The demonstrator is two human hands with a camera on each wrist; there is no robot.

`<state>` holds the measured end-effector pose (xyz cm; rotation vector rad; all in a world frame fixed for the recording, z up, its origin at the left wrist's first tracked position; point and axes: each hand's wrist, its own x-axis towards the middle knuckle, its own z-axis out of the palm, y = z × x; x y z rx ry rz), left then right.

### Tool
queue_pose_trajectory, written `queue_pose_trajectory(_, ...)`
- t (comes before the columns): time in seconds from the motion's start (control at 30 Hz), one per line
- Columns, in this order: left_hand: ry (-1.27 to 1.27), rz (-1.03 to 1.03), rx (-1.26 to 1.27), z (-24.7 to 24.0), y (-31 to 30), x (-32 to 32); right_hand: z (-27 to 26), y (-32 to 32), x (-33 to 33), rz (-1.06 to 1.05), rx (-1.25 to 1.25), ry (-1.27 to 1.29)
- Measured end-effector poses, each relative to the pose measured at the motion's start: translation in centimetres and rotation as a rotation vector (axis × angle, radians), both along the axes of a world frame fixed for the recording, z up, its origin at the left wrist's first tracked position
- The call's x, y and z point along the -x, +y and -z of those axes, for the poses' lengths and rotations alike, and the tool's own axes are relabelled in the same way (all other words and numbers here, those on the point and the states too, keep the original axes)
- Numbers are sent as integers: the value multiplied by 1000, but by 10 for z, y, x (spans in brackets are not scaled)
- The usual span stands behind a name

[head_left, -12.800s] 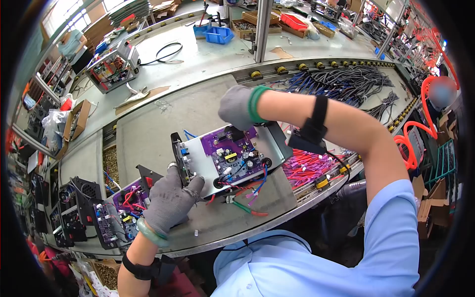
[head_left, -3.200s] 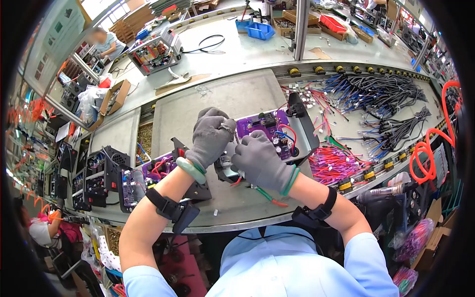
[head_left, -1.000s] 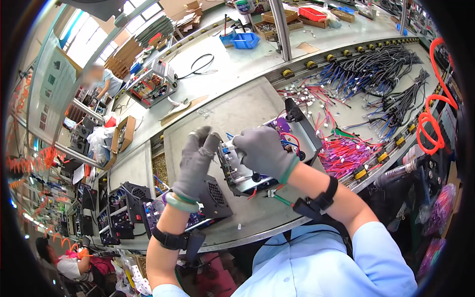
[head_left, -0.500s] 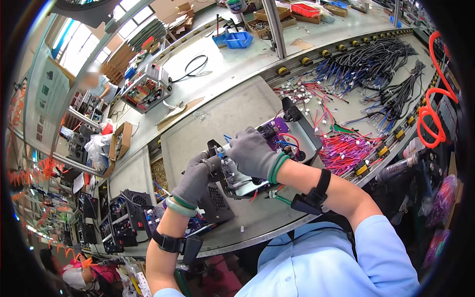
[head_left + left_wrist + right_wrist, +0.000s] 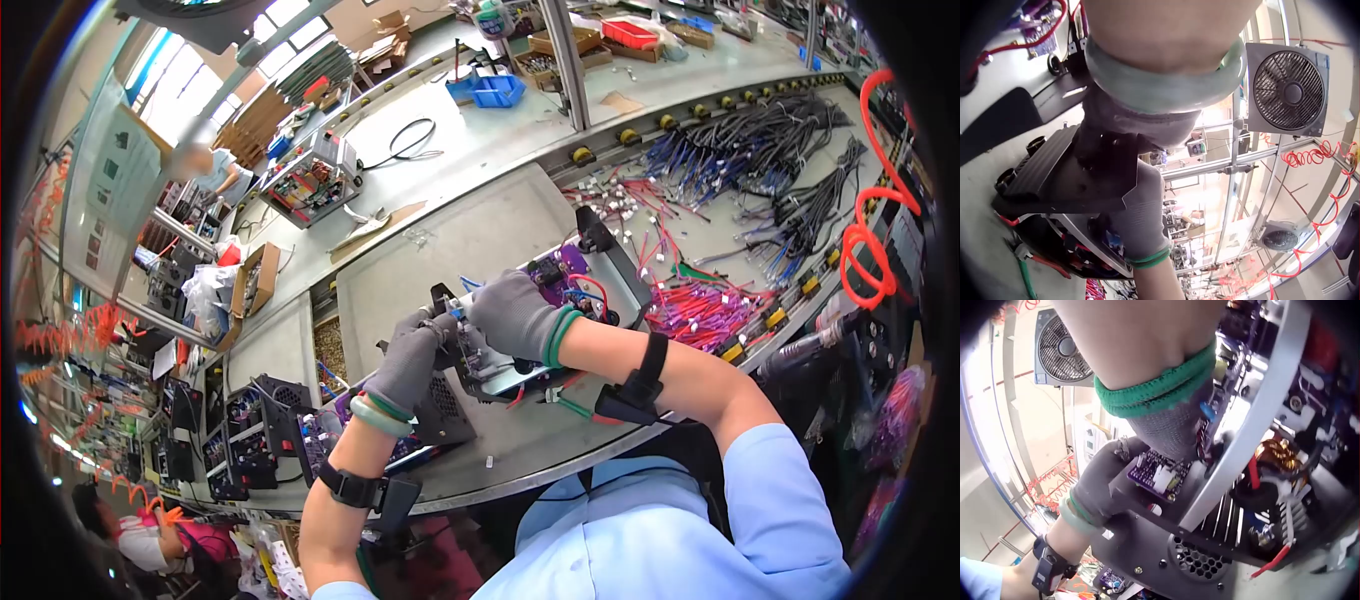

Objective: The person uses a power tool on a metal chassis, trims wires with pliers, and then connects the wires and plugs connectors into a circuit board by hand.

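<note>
A metal chassis (image 5: 622, 280) with a purple circuit board (image 5: 574, 262) and red wires lies on the bench before me. My gloved left hand (image 5: 405, 362) is at its left end, fingers bent round the edge of the black end panel (image 5: 1088, 181). On the inner side of that panel, my gloved right hand (image 5: 512, 318) reaches down with curled fingers, holding a small purple circuit board (image 5: 1155, 476) with a white connector. The right fingertips are hidden behind this board in the right wrist view. Both hands work close together, one on each side of the panel.
Another unit with a vented black plate (image 5: 445, 412) lies close on the left, with more units (image 5: 255, 435) beyond. Red and pink wires (image 5: 710, 320) and black cables (image 5: 745, 140) lie on the right. A green-and-red wire (image 5: 585, 410) lies near the front edge.
Earlier the right hand was raised above the chassis; it has come down inside the end panel. A second ago the left hand was lifted off, fingers up; it has lowered onto the panel.
</note>
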<state>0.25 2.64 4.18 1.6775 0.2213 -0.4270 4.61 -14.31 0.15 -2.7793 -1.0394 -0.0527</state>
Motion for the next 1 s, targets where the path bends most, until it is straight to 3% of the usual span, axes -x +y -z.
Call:
queue_pose_trajectory(0.03, 23, 17, 30, 0, 1, 1, -1, -4, -1, -9, 8, -12)
queue_pose_trajectory(0.1, 10, -13, 54, -2, 2, 7, -4, -16, 0, 93, -451, -13)
queue_pose_trajectory(0.13, 8, -38, 73, -2, 1, 11, -11, -23, 3, 141, -684, 163)
queue_pose_trajectory(0.17, -9, -51, 81, 0, 2, 14, -17, -26, 8, 122, -675, 152)
queue_pose_trajectory(0.27, -529, -148, -309, -7, -11, 20, -32, -29, 22, 36, -630, 226)
queue_pose_trajectory(0.3, -532, -150, -303, -12, -14, 18, -31, -29, 22, 36, -625, 223)
queue_pose_trajectory(0.37, -900, 165, -446, -22, -17, 15, -26, -28, 21, -3, -589, 159)
queue_pose_trajectory(0.4, -966, 122, -590, -32, -29, 21, -23, -28, 22, -16, -658, 198)
queue_pose_trajectory(0.43, -962, 122, -590, -31, -30, 20, -19, -27, 24, -16, -658, 202)
queue_pose_trajectory(0.5, -692, 49, -388, -24, -29, 17, -12, -27, 27, 96, -1011, 641)
queue_pose_trajectory(0.53, -675, 35, -284, -17, -29, 15, -10, -28, 27, 110, -1050, 714)
queue_pose_trajectory(0.63, -610, -1, -300, -21, -33, 19, -18, -32, 35, 120, -1163, 812)
queue_pose_trajectory(0.73, -669, 45, -390, -9, -19, 19, -26, -37, 27, 127, -1002, 876)
queue_pose_trajectory(0.77, -664, 41, -377, -3, -12, 17, -24, -34, 17, 151, -905, 686)
queue_pose_trajectory(0.83, -1227, 9, -811, 7, 2, 12, -20, -30, -6, 138, -647, 680)
queue_pose_trajectory(0.87, -1223, 25, -958, 11, 6, 17, -23, -26, -10, 152, -641, 679)
queue_pose_trajectory(0.9, -1219, 23, -943, 6, 4, 22, -26, -20, -13, 94, -533, 698)
queue_pose_trajectory(0.97, -522, 354, -1028, -11, 0, 36, -26, -16, -17, 43, -415, 720)
queue_pose_trajectory(1.0, -443, 369, -1031, -12, -2, 35, -23, -14, -20, 98, -513, 877)
